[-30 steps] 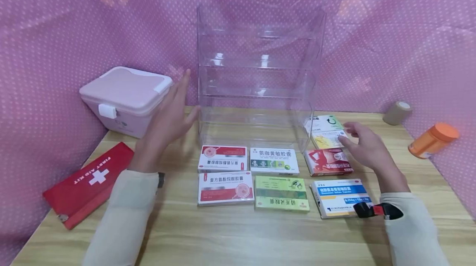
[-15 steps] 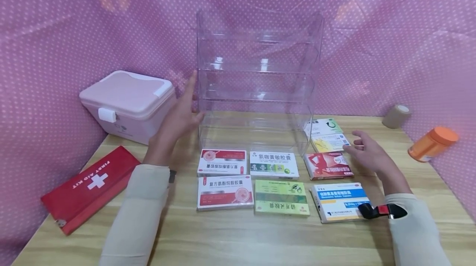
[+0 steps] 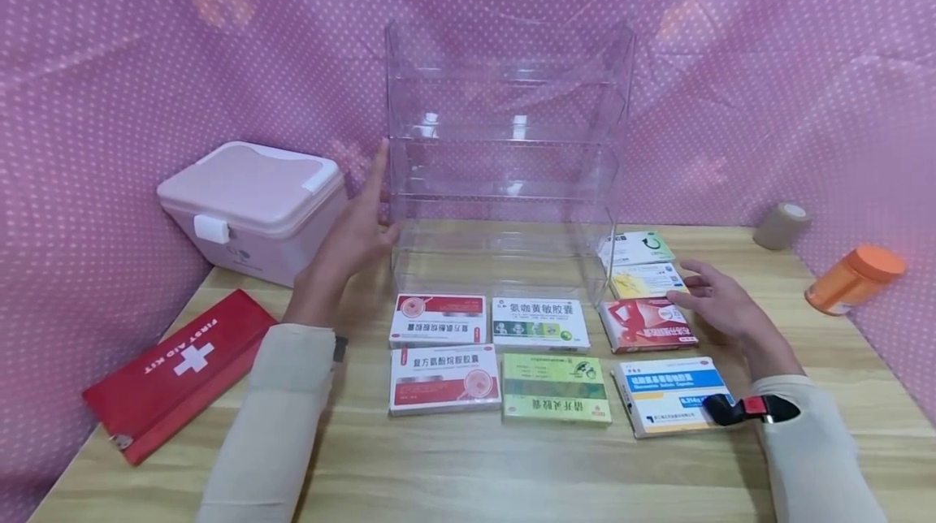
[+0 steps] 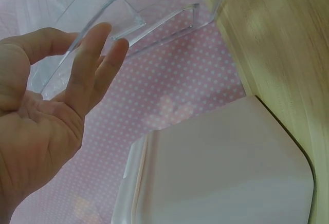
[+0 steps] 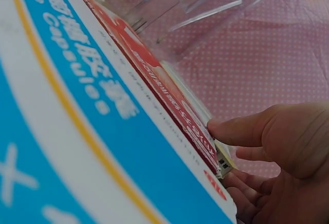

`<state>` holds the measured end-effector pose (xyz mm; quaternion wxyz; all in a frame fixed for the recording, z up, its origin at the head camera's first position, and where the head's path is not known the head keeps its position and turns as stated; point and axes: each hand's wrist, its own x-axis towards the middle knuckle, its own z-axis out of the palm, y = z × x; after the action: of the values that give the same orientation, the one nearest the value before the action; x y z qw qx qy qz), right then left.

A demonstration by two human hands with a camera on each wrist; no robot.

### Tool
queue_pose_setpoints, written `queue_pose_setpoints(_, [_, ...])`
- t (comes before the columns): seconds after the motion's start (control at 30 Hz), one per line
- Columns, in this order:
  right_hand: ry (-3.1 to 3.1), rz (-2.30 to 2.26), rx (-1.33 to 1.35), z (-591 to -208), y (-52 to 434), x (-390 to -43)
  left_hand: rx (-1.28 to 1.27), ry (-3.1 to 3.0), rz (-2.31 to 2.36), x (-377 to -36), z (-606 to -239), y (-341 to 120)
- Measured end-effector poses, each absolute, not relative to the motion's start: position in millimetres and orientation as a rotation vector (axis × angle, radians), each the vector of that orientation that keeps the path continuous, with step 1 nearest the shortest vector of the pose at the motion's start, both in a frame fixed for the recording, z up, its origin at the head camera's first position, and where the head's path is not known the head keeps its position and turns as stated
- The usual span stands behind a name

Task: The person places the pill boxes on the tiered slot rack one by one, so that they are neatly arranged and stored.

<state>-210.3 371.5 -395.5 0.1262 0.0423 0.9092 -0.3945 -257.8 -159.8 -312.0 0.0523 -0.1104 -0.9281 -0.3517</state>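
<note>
My left hand [image 3: 358,229] is at the left side of a clear tiered acrylic display rack [image 3: 504,141]. In the left wrist view its thumb and fingers [image 4: 92,54] pinch the edge of the side panel. My right hand [image 3: 720,304] sits low by the right end of a yellow-and-white medicine box [image 3: 645,281], loosely curved. Its thumb [image 5: 239,129] is right at the box's edge, and the other fingers are beside its end. Just nearer lies a red medicine box [image 3: 648,323]; a green-and-white box [image 3: 634,247] lies beyond. A blue-and-white capsule box [image 3: 669,395] is under the right wrist.
Red-and-white boxes [image 3: 444,377], a white-and-green box [image 3: 539,322] and a lime box [image 3: 554,389] lie before the rack. A pink lidded case [image 3: 252,190] and red first aid pouch [image 3: 183,377] are left. At right are an orange bottle [image 3: 851,279] and a tan roll [image 3: 781,226].
My left hand has moved right from beside the pink case to the rack's side. My right hand drew back slightly, then came in left to the yellow-and-white box. The boxes lie as before.
</note>
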Motion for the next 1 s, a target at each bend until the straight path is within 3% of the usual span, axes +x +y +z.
queue_pose_setpoints(0.27, [2.538,-1.262,0.269,-398.8,372.1,-209.5,-0.358,-2.809,-1.096,-258.7,-313.8,-161.9])
queue_pose_setpoints(0.67, [2.542,-1.261,0.135,-398.4,373.3,-209.0,-0.370,-2.826,-1.077,-259.1,-315.5,-162.8])
queue_pose_setpoints(1.0, [2.606,-1.252,0.200,-401.4,372.0,-209.7,-0.400,-2.818,-1.072,-258.9,-316.6,-163.7])
